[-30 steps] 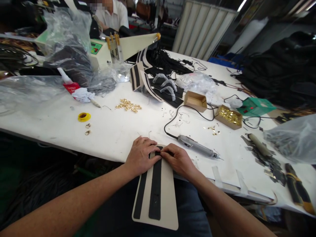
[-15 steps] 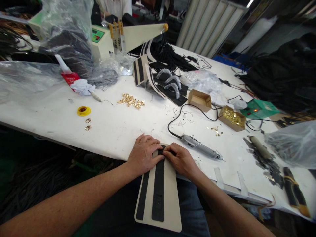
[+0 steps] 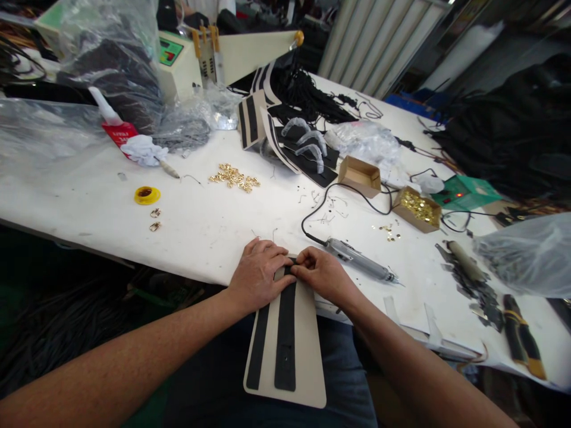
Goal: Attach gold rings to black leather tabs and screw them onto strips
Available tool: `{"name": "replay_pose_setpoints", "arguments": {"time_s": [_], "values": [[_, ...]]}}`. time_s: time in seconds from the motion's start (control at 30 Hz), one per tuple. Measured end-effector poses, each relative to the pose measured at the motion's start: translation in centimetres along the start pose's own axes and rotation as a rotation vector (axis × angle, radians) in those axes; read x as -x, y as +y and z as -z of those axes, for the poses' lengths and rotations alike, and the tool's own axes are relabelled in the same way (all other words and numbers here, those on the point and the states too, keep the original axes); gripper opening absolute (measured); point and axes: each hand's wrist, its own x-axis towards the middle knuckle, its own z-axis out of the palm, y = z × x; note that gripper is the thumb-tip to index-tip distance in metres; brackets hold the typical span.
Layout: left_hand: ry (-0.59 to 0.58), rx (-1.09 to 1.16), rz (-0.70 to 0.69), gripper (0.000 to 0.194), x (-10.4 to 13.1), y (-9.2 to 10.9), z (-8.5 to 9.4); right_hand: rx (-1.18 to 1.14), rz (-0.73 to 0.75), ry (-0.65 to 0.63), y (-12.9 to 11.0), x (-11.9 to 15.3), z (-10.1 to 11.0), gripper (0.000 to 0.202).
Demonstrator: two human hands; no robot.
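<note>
A beige panel with two black strips leans from the table's front edge down over my lap. My left hand lies across the panel's upper end, fingers pressed together over it and thumb on the wider black strip. My right hand pinches at the top of that strip, thumb and forefinger together, close to my left fingertips. What lies inside the pinch is mostly hidden. Near the strip's lower end is a small slot with a bit of metal.
A grey corded electric tool lies right of my hands. Gold clasps, a yellow round container, a box of gold discs, an open cardboard box and black-handled pliers rest on the white table.
The view has shifted slightly. My right thumb and fingers have moved a little at the strip's top, while my left hand keeps its place on the panel.
</note>
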Motion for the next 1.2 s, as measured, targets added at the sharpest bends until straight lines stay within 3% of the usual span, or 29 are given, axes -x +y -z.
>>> {"name": "replay_pose_setpoints", "arguments": {"time_s": [0.2,0.53,0.6,0.67,0.77,0.83,0.97,1.07,1.2], "values": [[-0.012,0.007,-0.004,0.033,0.1,-0.2,0.0,-0.135,-0.067,-0.163,-0.2,-0.6,0.7,0.01],[-0.002,-0.041,-0.004,0.034,-0.1,0.3,0.1,0.002,0.064,-0.054,0.3,0.3,0.3,0.018],[-0.004,-0.048,-0.001,0.033,-0.1,0.4,0.1,-0.035,0.083,-0.079,0.1,0.7,0.9,0.023],[-0.003,-0.045,0.002,0.032,-0.2,0.5,0.1,-0.034,0.138,0.002,0.3,1.4,2.0,0.022],[0.004,-0.033,0.01,0.03,-0.2,0.6,0.1,0.199,0.212,0.311,2.3,2.8,4.9,0.024],[0.009,-0.03,0.016,0.029,-0.2,0.6,0.1,0.464,0.164,0.433,4.7,3.4,6.9,0.03],[0.011,-0.029,0.016,0.03,-0.1,0.6,0.1,0.736,0.021,0.34,9.5,3.9,9.5,0.039],[0.013,-0.028,0.009,0.03,0.0,0.5,0.0,0.604,0.07,0.338,10.2,4.1,9.7,0.038],[0.01,-0.028,0.009,0.031,0.1,0.3,-0.2,-0.083,0.082,0.341,6.5,4.6,8.5,0.04]]}}
